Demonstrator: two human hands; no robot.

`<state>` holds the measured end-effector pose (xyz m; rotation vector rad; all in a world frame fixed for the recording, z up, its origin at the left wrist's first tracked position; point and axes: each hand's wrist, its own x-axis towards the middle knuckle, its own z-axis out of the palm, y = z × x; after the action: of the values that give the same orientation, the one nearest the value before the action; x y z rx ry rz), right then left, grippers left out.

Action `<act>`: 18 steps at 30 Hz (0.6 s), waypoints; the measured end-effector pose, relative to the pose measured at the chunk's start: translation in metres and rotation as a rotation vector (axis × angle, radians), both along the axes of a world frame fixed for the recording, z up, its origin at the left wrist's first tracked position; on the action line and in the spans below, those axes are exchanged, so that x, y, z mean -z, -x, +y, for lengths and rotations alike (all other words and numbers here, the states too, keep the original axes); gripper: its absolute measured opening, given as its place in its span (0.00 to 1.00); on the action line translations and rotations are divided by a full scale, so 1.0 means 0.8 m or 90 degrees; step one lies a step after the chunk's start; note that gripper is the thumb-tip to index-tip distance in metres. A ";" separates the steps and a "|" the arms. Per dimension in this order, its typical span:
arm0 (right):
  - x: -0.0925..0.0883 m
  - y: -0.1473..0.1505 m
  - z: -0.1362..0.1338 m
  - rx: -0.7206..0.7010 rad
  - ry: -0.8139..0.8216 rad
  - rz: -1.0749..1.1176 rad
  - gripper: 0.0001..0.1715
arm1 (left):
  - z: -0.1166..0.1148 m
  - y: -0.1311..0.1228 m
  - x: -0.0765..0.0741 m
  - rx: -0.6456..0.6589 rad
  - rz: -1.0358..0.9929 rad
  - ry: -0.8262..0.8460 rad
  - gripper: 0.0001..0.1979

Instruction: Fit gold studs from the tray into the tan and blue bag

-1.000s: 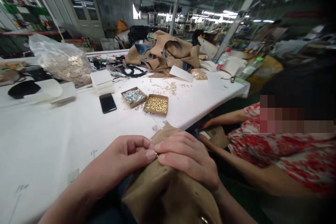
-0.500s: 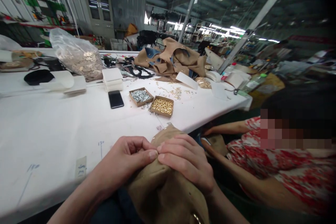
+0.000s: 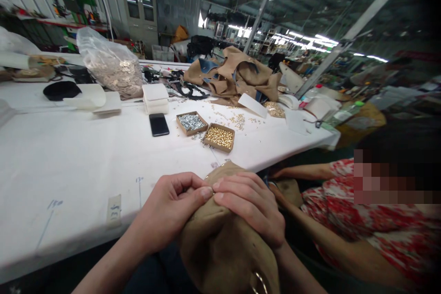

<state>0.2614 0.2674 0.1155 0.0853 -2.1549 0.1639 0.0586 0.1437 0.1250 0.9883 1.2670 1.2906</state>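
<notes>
A tan fabric piece (image 3: 223,248), with small metal studs along its upper edge and a gold ring low down, hangs between my hands in front of the table edge. My left hand (image 3: 175,206) pinches its upper part between thumb and bent index finger. Folded over the top from the other side, my right hand (image 3: 251,202) grips the cloth, its fingertips meeting the left thumb. Whatever small part may lie between the fingertips is hidden. Beyond them on the table are a cardboard tray of gold studs (image 3: 219,138) and a cardboard tray of silver pieces (image 3: 192,123).
A black phone (image 3: 159,125) lies on the white table (image 3: 86,161) near a stack of white pads (image 3: 155,98). Farther back are a plastic bag of small parts (image 3: 117,66) and a tan fabric heap (image 3: 237,76). At right, a co-worker (image 3: 344,206) handles similar cloth.
The view has shifted slightly, so the table and its things appear a little farther right. Both hands keep their hold on the tan fabric, almost unchanged in pose.
</notes>
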 end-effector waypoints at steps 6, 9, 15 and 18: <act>0.000 -0.001 -0.001 0.001 -0.014 0.000 0.11 | -0.004 -0.007 0.005 -0.018 -0.025 -0.025 0.22; -0.001 0.000 -0.002 -0.003 0.000 -0.001 0.12 | -0.006 -0.007 0.002 -0.020 -0.046 -0.019 0.22; -0.001 -0.001 -0.005 0.005 0.016 0.003 0.13 | -0.008 -0.010 0.002 -0.054 0.020 -0.040 0.19; 0.001 -0.004 -0.004 0.000 0.032 -0.002 0.13 | -0.009 -0.015 0.002 -0.090 0.047 -0.055 0.18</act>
<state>0.2642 0.2638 0.1146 0.0554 -2.1522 0.2180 0.0702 0.1368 0.1233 1.0301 1.3680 1.4385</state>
